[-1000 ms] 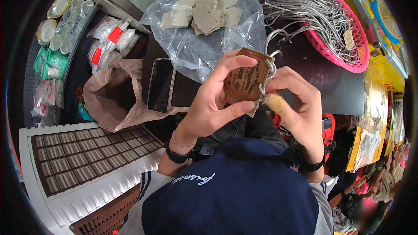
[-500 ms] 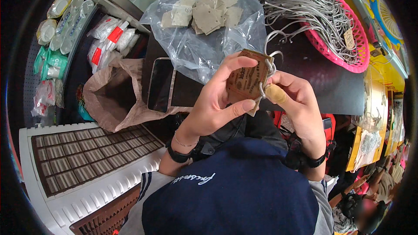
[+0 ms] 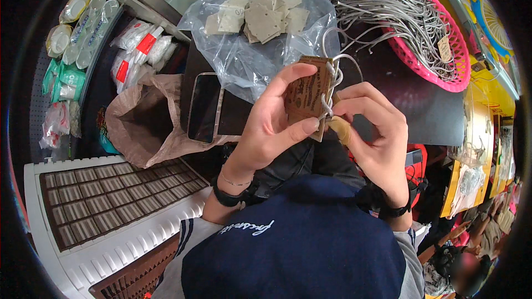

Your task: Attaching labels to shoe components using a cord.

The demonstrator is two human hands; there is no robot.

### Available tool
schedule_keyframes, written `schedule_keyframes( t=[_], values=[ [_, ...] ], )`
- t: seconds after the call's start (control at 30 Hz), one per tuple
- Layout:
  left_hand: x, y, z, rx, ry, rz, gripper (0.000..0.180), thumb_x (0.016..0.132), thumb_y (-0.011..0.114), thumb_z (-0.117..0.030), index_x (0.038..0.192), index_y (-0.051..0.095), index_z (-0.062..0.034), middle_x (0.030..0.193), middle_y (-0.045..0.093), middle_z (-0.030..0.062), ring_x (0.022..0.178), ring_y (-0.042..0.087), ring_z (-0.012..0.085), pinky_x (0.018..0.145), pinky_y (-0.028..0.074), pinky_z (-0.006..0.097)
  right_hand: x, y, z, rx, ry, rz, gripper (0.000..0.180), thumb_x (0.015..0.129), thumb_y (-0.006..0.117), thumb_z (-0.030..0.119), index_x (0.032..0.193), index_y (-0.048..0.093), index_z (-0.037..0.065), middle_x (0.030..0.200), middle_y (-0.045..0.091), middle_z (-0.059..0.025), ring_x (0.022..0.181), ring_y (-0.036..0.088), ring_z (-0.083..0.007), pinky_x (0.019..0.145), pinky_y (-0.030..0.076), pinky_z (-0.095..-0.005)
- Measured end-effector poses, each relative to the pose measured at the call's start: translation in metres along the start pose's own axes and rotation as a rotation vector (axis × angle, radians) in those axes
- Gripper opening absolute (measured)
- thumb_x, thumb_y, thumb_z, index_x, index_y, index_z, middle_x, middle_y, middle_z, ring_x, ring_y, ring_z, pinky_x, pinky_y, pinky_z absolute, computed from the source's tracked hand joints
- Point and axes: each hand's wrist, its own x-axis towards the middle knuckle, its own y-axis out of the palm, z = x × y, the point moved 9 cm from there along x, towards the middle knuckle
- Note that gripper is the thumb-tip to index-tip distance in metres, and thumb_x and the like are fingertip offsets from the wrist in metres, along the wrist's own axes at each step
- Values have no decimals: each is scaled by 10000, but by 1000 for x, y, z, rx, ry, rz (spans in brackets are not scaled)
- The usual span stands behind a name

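My left hand [image 3: 263,127] grips a small stack of brown printed cardboard tags [image 3: 306,95] by its upper and lower edges, tilted upright over my lap. Grey cord [image 3: 332,73] passes through the stack's right edge, and its loose loops stand up above it. At the lower right corner of the tags, the thumb and fingers of my right hand [image 3: 377,124] pinch the cord. A yellowish covering wraps the right thumb. Behind my hands, a clear plastic bag [image 3: 206,44] lies spread out with a pile of grey-beige card tags [image 3: 263,22] on it.
A pink basket [image 3: 464,63] of tangled grey cords [image 3: 396,14] stands at the dark table's [image 3: 429,119] far right. Left of my hands lie a phone [image 3: 205,108] and an open brown bag [image 3: 136,119]. A white grilled unit [image 3: 116,238] and stocked shelves [image 3: 91,47] flank the left.
The tags have turned slightly and shifted a little left. My right hand has moved down and left along the cord, whose loops now spread wider above the tags.
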Motion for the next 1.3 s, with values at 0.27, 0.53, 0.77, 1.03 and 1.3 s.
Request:
schedule_keyframes(
  t=[0.27, 0.53, 0.77, 1.03, 1.3],
  values=[
    [1, 3, -2, 84, -26, 51, 630, 841, 644, 7, 1361, 288, -21, 1267, 430, 78, 1104, 506, 132, 839, 510, 253, -5, -1, 13, -290, -100, -66, 235, 651, 698, -29, 866, 623, 28, 888, 595, -60, 634, 513, -173, 596, 441, -281],
    [2, 2, -2, 130, 4, 45, 627, 841, 640, 17, 1356, 285, -25, 1263, 429, 79, 1104, 507, 134, 858, 511, 268, -8, -4, 21, -263, -194, -153, 240, 651, 692, -71, 863, 636, 25, 839, 615, -62, 659, 560, -187, 609, 460, -284],
    [1, 4, -2, 91, -5, 70, 607, 837, 636, 26, 1339, 298, -20, 1279, 408, 93, 1093, 526, 158, 850, 548, 321, -8, -6, 6, -182, -78, -112, 270, 663, 688, -88, 911, 649, 14, 831, 642, -89, 740, 619, -205, 655, 493, -275],
    [-2, 10, 0, 71, 1, 73, 598, 812, 626, 81, 1322, 330, -19, 1296, 383, 92, 1110, 524, 165, 858, 549, 317, -2, -15, 32, -519, -350, -179, 315, 679, 690, 14, 992, 658, 5, 918, 630, -114, 752, 598, -234, 667, 481, -321],
    [-3, 10, 3, 152, -16, 69, 579, 794, 617, 108, 1300, 361, -9, 1294, 348, 69, 1139, 501, 160, 889, 530, 303, -5, -19, 38, -697, -483, -209, 303, 561, 738, 57, 853, 661, 33, 836, 624, -66, 693, 570, -215, 615, 449, -303]
  ],
)
